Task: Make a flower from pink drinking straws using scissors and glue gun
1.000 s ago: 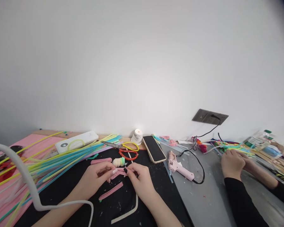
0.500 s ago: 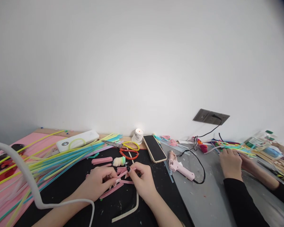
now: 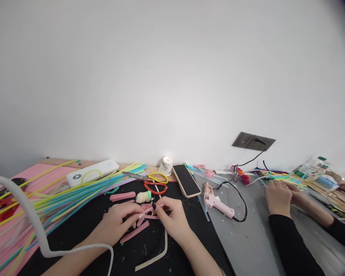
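Between my two hands is a pink pipe cleaner (image 3: 148, 210), pinched at both sides. My left hand (image 3: 117, 223) grips it with thumb and forefinger, and my right hand (image 3: 172, 219) holds its other side under a dark-painted thumbnail. More pink pipe cleaner pieces (image 3: 135, 232) lie on the black mat (image 3: 123, 258) around and beneath my fingers, partly hidden by them. Just beyond stands a small cream and green wound coil (image 3: 143, 197). A bent cream strip (image 3: 152, 262) runs under my right hand toward the near edge.
Scissors (image 3: 156, 182) with red and yellow handles, a candle (image 3: 166, 164) and a phone (image 3: 186, 180) lie behind. Long coloured pipe cleaners (image 3: 83, 199) spread leftward by a white power bank (image 3: 92, 172). Rightward are a pink glue gun (image 3: 218, 203) and another person's hands (image 3: 279, 197). A white cable (image 3: 37, 218) crosses my left forearm.
Both hands keep pinching the pink pipe cleaner, with the left fingers shifted slightly along it. The whole view has slid a little; the things on the mat stay put.
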Tool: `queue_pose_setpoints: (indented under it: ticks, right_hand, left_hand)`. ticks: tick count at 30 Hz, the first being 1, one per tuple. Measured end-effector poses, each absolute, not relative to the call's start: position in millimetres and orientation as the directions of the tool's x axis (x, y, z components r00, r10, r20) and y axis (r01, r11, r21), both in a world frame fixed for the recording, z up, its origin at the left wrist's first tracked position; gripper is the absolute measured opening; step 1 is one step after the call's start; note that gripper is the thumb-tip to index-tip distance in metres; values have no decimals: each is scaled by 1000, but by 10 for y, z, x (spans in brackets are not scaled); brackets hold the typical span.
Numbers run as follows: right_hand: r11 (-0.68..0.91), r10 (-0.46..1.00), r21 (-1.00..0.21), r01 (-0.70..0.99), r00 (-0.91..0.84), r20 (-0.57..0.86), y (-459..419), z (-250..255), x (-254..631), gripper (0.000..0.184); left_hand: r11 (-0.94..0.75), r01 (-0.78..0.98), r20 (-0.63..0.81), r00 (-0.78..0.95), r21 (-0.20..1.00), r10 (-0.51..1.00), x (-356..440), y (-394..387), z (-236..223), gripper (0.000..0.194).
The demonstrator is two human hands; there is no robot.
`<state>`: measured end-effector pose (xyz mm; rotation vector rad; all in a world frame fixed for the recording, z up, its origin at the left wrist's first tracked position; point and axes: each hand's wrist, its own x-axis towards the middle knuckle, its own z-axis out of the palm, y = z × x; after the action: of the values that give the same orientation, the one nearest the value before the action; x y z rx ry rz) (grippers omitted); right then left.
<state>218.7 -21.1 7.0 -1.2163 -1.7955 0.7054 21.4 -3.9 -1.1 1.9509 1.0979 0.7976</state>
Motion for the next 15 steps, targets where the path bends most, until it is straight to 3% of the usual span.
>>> queue_pose_setpoints:
  ticks: [4, 8, 11, 15]
  right_hand:
    - [426, 904, -759, 493, -187, 386, -177, 194, 2299, 18]
    - [348, 876, -660, 665, 19, 481, -54, 342, 2694, 28]
    - [51, 851, -622, 781, 292, 436, -10, 383, 3145, 36]
    - [-464, 829, -390, 796, 545, 126, -124, 374, 3624, 47]
  left_hand:
    - [-271, 398, 109, 385, 877, 917, 207, -36, 19, 25]
    - [-205, 367, 72, 345, 907, 936, 188, -12, 37, 23]
    - [-163, 352, 55, 298, 922, 953, 179, -2, 48, 26]
    - [-153, 366, 63, 246, 918, 967, 161, -2, 51, 30]
